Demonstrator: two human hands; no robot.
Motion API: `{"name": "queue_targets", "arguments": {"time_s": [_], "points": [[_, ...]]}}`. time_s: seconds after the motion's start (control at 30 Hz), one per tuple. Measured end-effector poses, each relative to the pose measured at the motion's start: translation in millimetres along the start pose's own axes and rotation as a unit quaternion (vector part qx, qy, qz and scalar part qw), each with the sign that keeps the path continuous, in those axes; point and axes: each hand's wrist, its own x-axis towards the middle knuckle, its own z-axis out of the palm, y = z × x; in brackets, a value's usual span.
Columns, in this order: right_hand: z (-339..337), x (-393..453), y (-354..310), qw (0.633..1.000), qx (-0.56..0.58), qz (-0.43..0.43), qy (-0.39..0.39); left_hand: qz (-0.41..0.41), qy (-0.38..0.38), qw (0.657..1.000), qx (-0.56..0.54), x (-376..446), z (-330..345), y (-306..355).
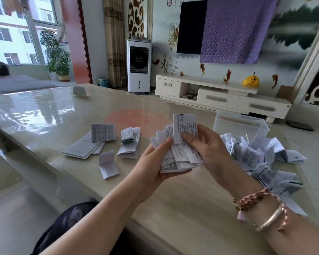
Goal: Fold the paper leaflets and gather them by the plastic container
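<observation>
**A bunch of folded leaflets, ready to join the pile**

The left hand (156,159) holds a bunch of folded leaflets (175,159) from below, with its fingers curled around them. The right hand (208,144) pinches one folded leaflet (182,126) that sticks up at the top of the bunch. Both hands are up over the table (44,111).

A big pile of folded leaflets (261,153) lies on the right, just beside the clear plastic container (239,124). A few more leaflets (107,144) lie on the left, well apart from the container.

This looks like the gathering step. The next move is likely to tuck the top leaflet in with the bunch and put it all down by the big pile. The hands should hold tight so no paper slips out. After that, the ones on the left need to come over too.
</observation>
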Motion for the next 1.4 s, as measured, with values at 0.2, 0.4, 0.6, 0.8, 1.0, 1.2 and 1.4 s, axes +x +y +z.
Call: {"name": "queue_targets", "arguments": {"time_s": [0.2,0.4,0.6,0.8,1.0,1.2,1.4], "points": [[1,2,-1,0.998,-0.038,-0.033,0.041,0.002,0.016,1.0,0.012,2,-1,-2],[5,2,2,0.996,-0.056,-0.044,0.06,0.014,0.03,0.999,0.015,4,-1,-5],[-18,5,-10,0.996,0.042,-0.024,0.08,-0.004,0.067,0.996,-0.066,6,-9,2],[-26,-2,-9,0.996,0.039,0.054,-0.065,-0.009,0.098,0.992,-0.08,9,-15,17],[-13,-3,-14,0.984,0.138,0.058,-0.093,0.008,0.048,0.997,0.062,3,-11,6],[-8,-3,-11,0.986,0.123,0.087,-0.066,0.014,0.053,0.996,0.068,3,-8,-2],[-5,-2,-6,0.988,0.11,0.105,-0.032,0.023,0.046,0.996,0.07,2,-5,-1]]}}
